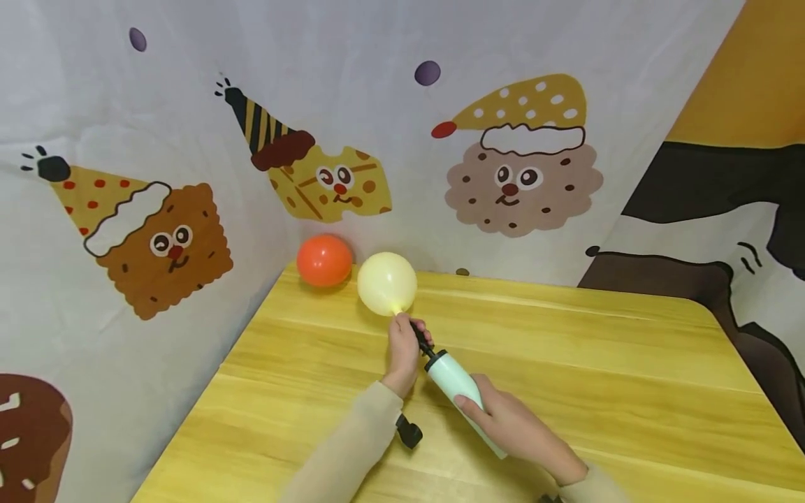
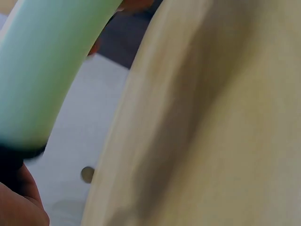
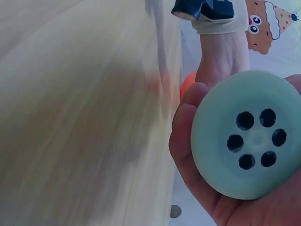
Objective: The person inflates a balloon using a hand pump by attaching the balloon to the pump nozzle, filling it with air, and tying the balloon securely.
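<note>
A pale yellow balloon, round and inflated, sits on the front end of a hand balloon pump. My left hand grips the balloon's neck together with the pump's black nozzle end. The mint-green pump body slants down toward the right, and my right hand is wrapped around its rear part. In the right wrist view the pump's round end cap shows several dark holes, with fingers curled about it. The left wrist view has the pump barrel up close; the balloon is out of that view.
An orange-red balloon rests at the table's back left corner, beside the yellow one. The wood-grain table ends at a white cloth backdrop printed with cartoon snacks. A black strapped device is on the left wrist.
</note>
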